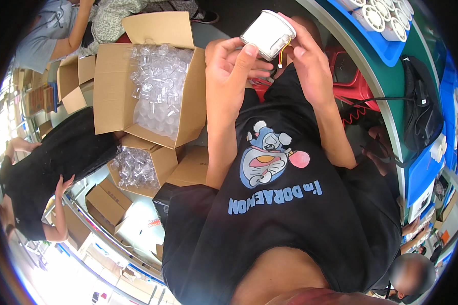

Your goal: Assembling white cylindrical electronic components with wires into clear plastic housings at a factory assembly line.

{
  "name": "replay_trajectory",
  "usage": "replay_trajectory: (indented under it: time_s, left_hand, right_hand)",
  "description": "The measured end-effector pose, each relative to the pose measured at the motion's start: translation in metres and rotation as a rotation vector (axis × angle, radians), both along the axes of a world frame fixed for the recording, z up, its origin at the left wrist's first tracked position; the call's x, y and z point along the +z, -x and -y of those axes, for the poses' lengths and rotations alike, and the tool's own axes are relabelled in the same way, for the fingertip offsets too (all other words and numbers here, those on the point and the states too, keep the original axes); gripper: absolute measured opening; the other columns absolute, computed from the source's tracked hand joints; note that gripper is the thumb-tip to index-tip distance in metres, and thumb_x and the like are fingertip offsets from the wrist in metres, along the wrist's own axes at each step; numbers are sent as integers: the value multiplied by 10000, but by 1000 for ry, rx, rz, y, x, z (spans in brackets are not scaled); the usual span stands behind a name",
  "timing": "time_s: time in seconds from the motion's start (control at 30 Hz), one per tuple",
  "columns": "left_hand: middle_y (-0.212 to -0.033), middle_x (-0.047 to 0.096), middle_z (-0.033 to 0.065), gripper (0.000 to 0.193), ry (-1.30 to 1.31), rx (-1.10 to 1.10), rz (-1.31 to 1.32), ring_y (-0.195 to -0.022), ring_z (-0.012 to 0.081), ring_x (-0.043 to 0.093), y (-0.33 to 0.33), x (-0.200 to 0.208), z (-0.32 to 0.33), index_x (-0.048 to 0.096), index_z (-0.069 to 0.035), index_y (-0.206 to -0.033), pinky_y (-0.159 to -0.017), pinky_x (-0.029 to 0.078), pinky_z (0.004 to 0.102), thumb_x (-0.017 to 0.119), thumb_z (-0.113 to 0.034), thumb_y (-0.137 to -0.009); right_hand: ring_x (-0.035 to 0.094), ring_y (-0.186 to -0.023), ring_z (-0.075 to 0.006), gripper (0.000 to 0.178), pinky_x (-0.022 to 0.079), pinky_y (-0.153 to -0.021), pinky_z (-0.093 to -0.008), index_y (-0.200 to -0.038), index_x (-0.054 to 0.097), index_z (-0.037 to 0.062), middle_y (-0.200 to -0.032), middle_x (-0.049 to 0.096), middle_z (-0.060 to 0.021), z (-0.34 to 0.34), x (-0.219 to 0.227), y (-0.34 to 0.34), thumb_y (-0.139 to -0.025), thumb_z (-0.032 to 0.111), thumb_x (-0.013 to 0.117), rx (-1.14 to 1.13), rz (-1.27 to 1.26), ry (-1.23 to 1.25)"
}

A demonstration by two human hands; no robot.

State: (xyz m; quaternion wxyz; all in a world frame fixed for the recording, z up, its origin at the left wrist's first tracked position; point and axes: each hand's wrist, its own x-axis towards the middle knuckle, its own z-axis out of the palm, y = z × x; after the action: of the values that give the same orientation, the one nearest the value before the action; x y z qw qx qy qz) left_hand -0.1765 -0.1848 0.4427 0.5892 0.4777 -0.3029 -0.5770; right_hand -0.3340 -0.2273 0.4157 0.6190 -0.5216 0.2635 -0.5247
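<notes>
A white round plastic housing (267,32), shaped like a short cup, is held up between my two hands at the top of the head view. Thin red and yellow wires (284,50) hang from its right side and end in a small white connector. My left hand (233,61) grips the housing's lower left, with the thumb on its front and the fingers behind. My right hand (306,57) closes on its right edge beside the wires; some of its fingertips are hidden behind the housing.
Left of me stands an open cardboard box (114,91) of clear plastic parts, with a smaller box (163,165) of similar parts below. On the right, a green bench (392,84) bears a blue tray (348,25) of white round parts and a black bag (423,104). Other people stand at the left.
</notes>
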Motion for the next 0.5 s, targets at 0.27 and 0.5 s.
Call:
replay_trajectory:
  time_s: [0.27,0.5]
  left_hand:
    - [-953,650,213,439,-47,15,129,-768,247,689,10,5,2,487,59,-1065,-602,562,292,615,-338,-928]
    - [-786,652,145,469,-128,-85,44,-660,195,666,7,3,12,496,32,-1027,-519,525,257,554,-426,-948]
  right_hand:
    - [425,-1287,-221,650,319,-1088,-362,-1443,319,16,-1366,444,-125,6,0,2,-834,51,545,91,-63,59]
    - [464,-1228,-206,725,351,-1053,-334,-1411,364,22,-1305,479,-119,9,0,-11,-770,26,703,-18,-36,50]
